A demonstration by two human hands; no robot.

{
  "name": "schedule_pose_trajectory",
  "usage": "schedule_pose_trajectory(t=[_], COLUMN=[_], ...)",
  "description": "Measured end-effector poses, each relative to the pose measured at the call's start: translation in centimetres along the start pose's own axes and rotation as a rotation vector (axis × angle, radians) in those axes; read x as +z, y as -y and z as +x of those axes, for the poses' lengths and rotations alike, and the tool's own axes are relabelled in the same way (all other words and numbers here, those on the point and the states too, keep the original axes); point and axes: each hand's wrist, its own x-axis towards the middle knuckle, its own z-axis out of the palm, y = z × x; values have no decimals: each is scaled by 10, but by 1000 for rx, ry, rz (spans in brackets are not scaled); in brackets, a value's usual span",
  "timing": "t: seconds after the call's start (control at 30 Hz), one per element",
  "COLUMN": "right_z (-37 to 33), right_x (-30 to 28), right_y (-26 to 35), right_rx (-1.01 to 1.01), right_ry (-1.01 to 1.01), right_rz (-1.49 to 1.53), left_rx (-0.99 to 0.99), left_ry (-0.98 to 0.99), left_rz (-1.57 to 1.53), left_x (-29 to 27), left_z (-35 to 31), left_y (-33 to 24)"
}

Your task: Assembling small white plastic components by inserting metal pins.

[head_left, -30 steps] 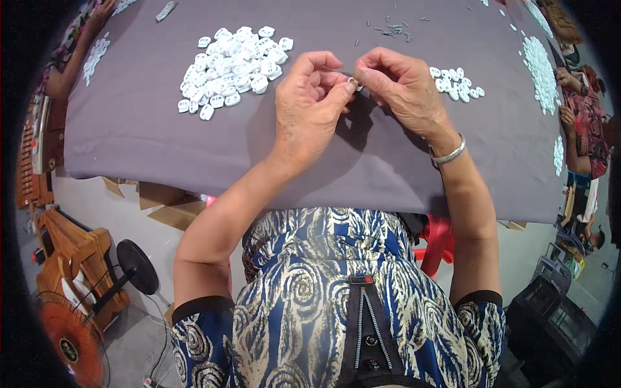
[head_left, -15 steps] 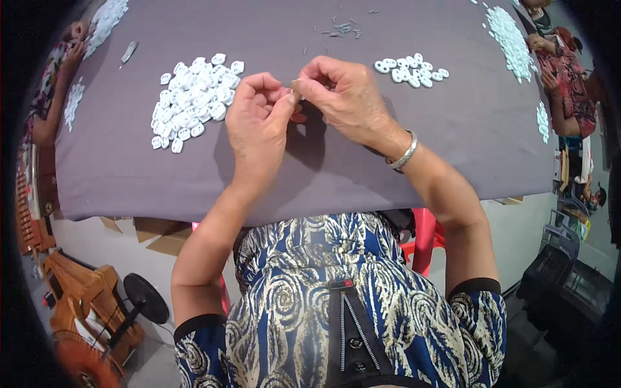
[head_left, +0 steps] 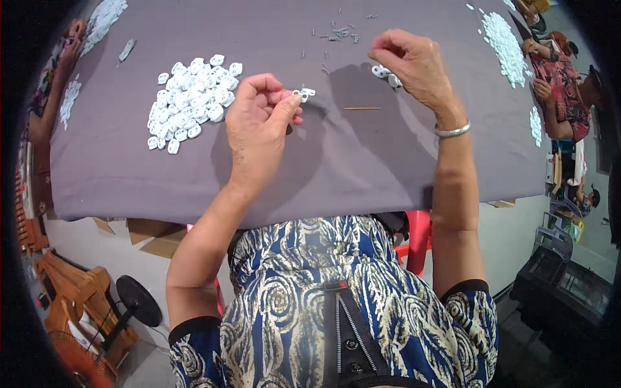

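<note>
My left hand (head_left: 259, 119) is closed in a pinch over the middle of the cloth. Between its thumb and finger is a small white plastic piece (head_left: 305, 94) with holes, with a thin grey bit standing up at it. My right hand (head_left: 411, 68) is raised at the right, fingertips bent together; whether they hold anything is hidden. Below its fingers, a few white two-holed pieces (head_left: 387, 75) show, the rest covered by the hand. A thin tan stick, like a toothpick (head_left: 362, 108), lies between my hands. To the left is a heap of white plastic pieces (head_left: 191, 100).
Small grey pins (head_left: 339, 33) are scattered at the far middle of the cloth-covered table (head_left: 155, 187). A small grey-white tool (head_left: 127, 50) lies at the far left. More white heaps (head_left: 504, 48) lie by other people at both sides. A black fan (head_left: 139, 301) stands lower left.
My right hand has left the left one and moved right, over the white two-holed pieces. The tan stick now lies on the cloth. My left hand has stayed in place.
</note>
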Motion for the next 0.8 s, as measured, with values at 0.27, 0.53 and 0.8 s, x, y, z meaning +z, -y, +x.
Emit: schedule_pose_trajectory(t=[0.27,0.53,0.8], right_z=[-16,-22,-19], right_x=[14,17,16], right_y=[6,7,13], right_rx=[-170,-200,-198], right_ry=[80,83,36], right_rz=[-540,-585,-553], left_rx=[6,17,4], left_ry=[-6,-13,-1], left_rz=[-19,-22,-47], left_x=[3,2,0], left_z=[0,0,1], left_y=[1,0,2])
